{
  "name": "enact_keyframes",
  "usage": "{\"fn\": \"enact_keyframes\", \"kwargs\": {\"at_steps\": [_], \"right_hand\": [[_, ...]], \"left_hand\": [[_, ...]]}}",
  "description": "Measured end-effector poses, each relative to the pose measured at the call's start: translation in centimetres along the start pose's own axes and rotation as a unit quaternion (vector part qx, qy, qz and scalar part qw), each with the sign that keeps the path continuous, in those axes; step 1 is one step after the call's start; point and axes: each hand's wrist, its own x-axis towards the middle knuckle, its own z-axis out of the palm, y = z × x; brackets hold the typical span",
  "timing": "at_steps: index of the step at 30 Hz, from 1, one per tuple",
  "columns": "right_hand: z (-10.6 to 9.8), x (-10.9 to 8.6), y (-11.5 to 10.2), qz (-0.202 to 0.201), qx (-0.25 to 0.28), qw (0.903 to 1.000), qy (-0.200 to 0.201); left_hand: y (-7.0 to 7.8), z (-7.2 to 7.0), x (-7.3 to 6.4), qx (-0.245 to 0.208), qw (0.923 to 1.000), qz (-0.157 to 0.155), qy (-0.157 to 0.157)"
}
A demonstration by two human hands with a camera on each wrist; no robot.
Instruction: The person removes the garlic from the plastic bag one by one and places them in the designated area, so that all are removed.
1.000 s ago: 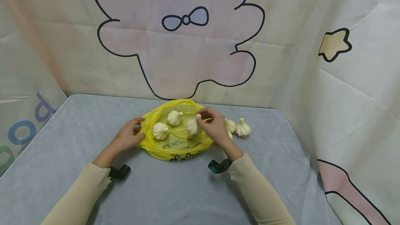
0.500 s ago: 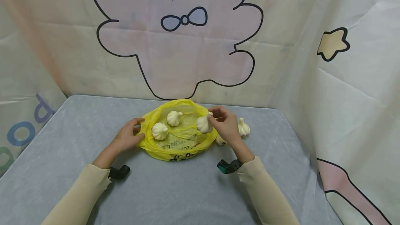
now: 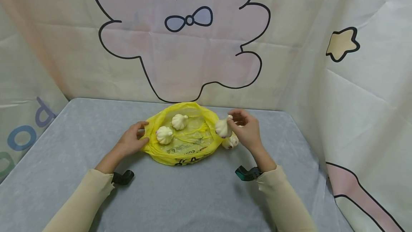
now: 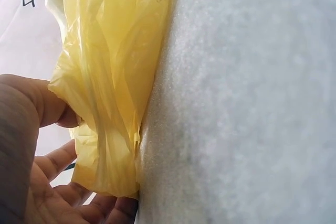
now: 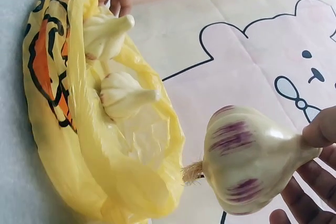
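One garlic bulb (image 5: 244,161) — neck (image 5: 300,149) in the right grip (image 3: 246,128) (body below).

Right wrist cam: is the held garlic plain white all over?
No, the garlic bulb pinched by the right hand has purple streaks on its side.

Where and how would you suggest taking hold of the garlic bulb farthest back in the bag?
I would probably pinch this garlic bulb by its narrow neck, coming down through the mouth of the yellow bag from the person's right. The neck stands clear of the rounded body and leans right in the head view, while the left hand grips the bag's opposite side.
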Motion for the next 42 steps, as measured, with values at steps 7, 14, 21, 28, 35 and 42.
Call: {"fn": "enact_keyframes", "kwargs": {"at_steps": [7,14,21,28,35,42], "right_hand": [[-1.6,-0.8,-0.6,0.0,-0.029,0.9995,0.013],[-3.1,-1.1,0.2,-0.003,-0.049,0.9987,0.016],[-4.2,-1.6,1.6,-0.005,-0.07,0.9973,0.023],[-5.0,-2.0,6.3,0.009,-0.096,0.9949,0.029],[-5.5,-2.2,8.3,0.01,-0.122,0.9921,0.025],[-5.5,-2.4,9.3,0.031,-0.135,0.9903,-0.001]], "left_hand": [[-0.2,0.1,0.0,-0.002,1.0,0.0,0.0],[-0.4,0.1,0.1,-0.002,1.0,0.002,0.0],[-0.4,0.0,0.0,-0.003,1.0,0.0,-0.001],[-0.4,0.1,0.0,-0.004,1.0,-0.001,-0.002],[-0.6,0.2,0.1,-0.004,1.0,0.003,0.001],[-0.7,0.2,0.1,-0.003,1.0,0.002,0.001]]}}
